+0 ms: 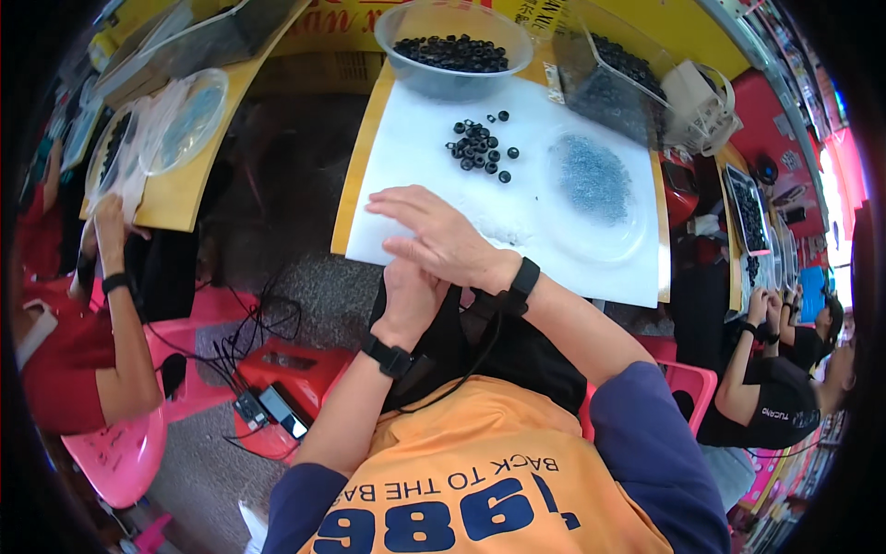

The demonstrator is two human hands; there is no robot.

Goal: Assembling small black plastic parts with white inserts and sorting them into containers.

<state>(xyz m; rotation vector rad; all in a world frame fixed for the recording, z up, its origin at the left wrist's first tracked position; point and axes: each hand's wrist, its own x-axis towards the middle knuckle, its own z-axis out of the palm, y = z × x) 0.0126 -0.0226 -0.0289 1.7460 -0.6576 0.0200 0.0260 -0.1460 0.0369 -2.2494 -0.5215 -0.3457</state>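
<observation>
Both of my hands meet at the near edge of a white sheet on the table. My right hand point(448, 237) lies over the left, its fingers stretched out toward the left. Beneath it, my left hand point(408, 297) is curled closed; its fingertips are covered, so anything in them is hidden. Beyond the hands, a loose pile of black round pieces with holes, like beads point(475, 148), rests on the white sheet point(397, 175). To their right, a clear shallow plate point(628, 242) holds many tiny translucent bluish pieces point(592, 180).
A translucent bowl point(457, 85) of black pieces stands at the far edge, beside a clear bin point(609, 97) with more. A white basket point(703, 106) is at the right. A red stool point(281, 392) with cables sits on the floor at left. Other people work at both sides.
</observation>
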